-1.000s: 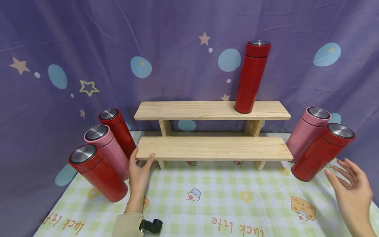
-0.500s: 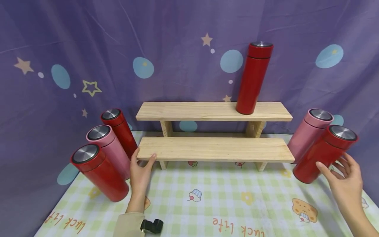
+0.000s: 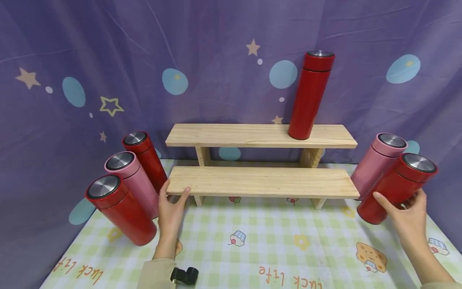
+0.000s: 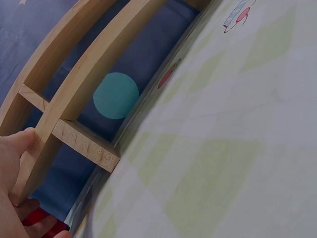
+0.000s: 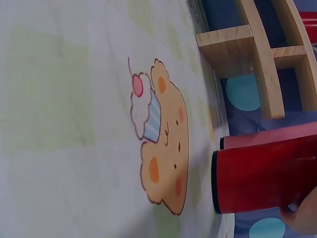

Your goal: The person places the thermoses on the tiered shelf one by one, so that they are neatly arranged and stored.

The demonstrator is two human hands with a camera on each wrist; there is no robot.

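Checked tablecloth [image 3: 267, 233], bearing a two-tier wooden shelf [image 3: 231, 135]. Right of the shelf, a red bottle [image 3: 396, 185], just before a pink bottle [image 3: 373, 162]. Right hand [image 3: 410, 218]: thumb and fingers clamped around the red bottle. Left hand [image 3: 171, 210]: thumb and fingers clamped on the lower board's [image 3: 261, 182] left end.

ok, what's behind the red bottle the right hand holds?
A pink bottle: lid and upper left side visible. Its lower right side is covered by the red bottle.
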